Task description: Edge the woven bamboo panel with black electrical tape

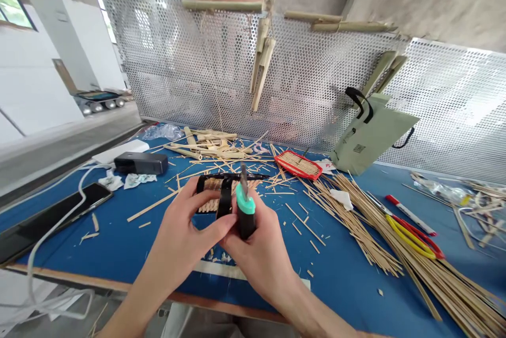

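My left hand [177, 238] is closed around a small woven bamboo piece [210, 205] with dark edges, its thumb reaching toward the right hand. A glossy black band [225, 196], which looks like tape, stands up at its fingers. My right hand [264, 248] grips a teal and black utility knife [245, 207], blade pointing up and away from me. Both hands meet low above the blue table, in front of the woven piece. The fingers partly hide the piece, so I cannot tell whether the blade touches the band.
Bamboo offcuts [215, 143] and a red-edged woven piece [298, 164] lie behind my hands. At right are long bamboo strips [366, 222], yellow-and-red-handled pliers [413, 238], a marker [411, 215] and a green bag [361, 135]. Left are a phone [85, 203], black box [141, 162] and white cable [55, 230].
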A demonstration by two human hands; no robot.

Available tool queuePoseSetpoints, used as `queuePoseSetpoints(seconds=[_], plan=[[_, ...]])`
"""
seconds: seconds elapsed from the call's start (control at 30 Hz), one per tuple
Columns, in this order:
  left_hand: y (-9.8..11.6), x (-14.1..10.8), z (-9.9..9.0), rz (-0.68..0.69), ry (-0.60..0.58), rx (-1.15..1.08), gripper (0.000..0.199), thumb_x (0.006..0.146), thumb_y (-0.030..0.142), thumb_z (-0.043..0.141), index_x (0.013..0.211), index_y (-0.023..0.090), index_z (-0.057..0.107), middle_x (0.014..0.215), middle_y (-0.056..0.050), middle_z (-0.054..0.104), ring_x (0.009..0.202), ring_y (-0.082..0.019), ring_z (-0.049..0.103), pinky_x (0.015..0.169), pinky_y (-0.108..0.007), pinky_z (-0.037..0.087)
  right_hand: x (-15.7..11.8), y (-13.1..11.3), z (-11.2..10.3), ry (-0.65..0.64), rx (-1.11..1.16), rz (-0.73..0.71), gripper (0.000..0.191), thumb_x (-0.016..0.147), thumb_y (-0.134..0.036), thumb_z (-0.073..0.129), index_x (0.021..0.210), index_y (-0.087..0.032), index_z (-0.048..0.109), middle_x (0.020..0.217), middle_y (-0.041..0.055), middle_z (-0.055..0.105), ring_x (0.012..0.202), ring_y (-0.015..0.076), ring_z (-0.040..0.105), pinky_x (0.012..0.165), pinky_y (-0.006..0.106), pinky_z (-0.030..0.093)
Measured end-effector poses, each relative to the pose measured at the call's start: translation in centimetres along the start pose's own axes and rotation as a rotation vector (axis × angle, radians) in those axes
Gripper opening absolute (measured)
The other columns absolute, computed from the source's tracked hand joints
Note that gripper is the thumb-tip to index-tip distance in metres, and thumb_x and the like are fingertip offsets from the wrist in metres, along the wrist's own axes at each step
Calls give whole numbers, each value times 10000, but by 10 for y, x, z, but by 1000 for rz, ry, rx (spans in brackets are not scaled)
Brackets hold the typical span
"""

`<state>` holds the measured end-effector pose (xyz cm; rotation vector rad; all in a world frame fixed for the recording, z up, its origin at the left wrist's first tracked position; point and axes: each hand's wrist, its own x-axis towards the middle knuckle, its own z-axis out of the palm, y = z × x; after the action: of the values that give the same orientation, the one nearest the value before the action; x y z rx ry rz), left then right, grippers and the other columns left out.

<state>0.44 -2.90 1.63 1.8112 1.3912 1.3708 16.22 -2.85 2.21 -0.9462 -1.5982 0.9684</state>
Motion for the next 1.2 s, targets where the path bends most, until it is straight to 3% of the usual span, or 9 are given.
queuePoseSetpoints(seconds=[0.17, 0.3, 0.4, 0.53, 0.63, 0.77, 0.97, 1.13, 1.2], plan=[[3, 3, -4, -86, -32, -121, 204, 923, 523, 724, 958, 348, 825, 1264, -4, 630, 1298, -264, 575, 1119, -348, 453, -5, 5, -18, -49, -119, -63, 82, 915, -310, 654, 942, -274, 585, 843, -56, 602, 711, 139, 499, 658, 264, 440], [5, 3, -6, -97, -12, -152, 204, 922, 535, 729, 976, 367, 833, 1310, 1, 633, 1308, -260, 575, 1100, -348, 506, -6, 2, -58, -159, -339, -18, 239, 1056, -463, 442, 975, -258, 534, 743, -43, 543, 598, 145, 411, 547, 278, 346], [4, 4, -5, -125, 9, -153, 265, 894, 559, 741, 963, 319, 832, 1338, -40, 620, 1335, -311, 561, 936, -337, 603, -1, -11, -89, -183, -702, -75, 279, 1084, -452, 410, 919, -250, 509, 709, -28, 567, 589, 157, 453, 561, 294, 333], [-3, 5, 0, -118, 51, -136, 288, 879, 555, 757, 1005, 304, 824, 1316, -63, 615, 1294, -318, 585, 666, -250, 604, 8, -29, -111, -151, -1027, -291, 204, 1061, -441, 504, 1063, -249, 572, 754, 2, 665, 581, 173, 551, 553, 301, 334], [-10, 4, 6, -56, 79, -130, 246, 903, 531, 750, 1015, 323, 817, 1327, -51, 614, 1264, -297, 603, 587, -220, 574, 16, -39, -110, -212, -1200, -428, 297, 1103, -455, 413, 1136, -236, 611, 754, 18, 696, 576, 191, 606, 536, 313, 287], [-17, 3, 10, -2, 107, -124, 236, 923, 514, 745, 1035, 316, 806, 1356, -60, 607, 1296, -298, 589, 665, -252, 611, 29, -50, -99, -285, -1379, -449, 493, 1074, -633, 362, 951, -227, 612, 706, 17, 675, 565, 212, 604, 534, 329, 194], [-13, 3, 10, 19, 118, -83, 264, 913, 528, 744, 974, 278, 807, 1306, -74, 614, 1263, -289, 603, 756, -285, 638, 47, -65, -82, -383, -1465, -385, 434, 1086, -558, 427, 870, -230, 614, 780, 22, 701, 655, 221, 642, 563, 334, 146], [-9, 1, 10, -16, 98, -108, 242, 918, 504, 735, 994, 288, 817, 1273, -89, 593, 1219, -292, 604, 673, -270, 646, 53, -68, -75, -406, -1459, -446, 440, 1092, -533, 439, 821, -241, 625, 705, 8, 653, 614, 214, 597, 538, 338, 125], [-9, 0, 11, -24, 101, -113, 224, 913, 489, 743, 1011, 302, 819, 1273, -91, 581, 1218, -296, 595, 616, -243, 628, 53, -66, -77, -337, -1375, -486, 417, 1063, -519, 537, 761, -246, 629, 686, 7, 633, 620, 201, 578, 536, 342, 136]])
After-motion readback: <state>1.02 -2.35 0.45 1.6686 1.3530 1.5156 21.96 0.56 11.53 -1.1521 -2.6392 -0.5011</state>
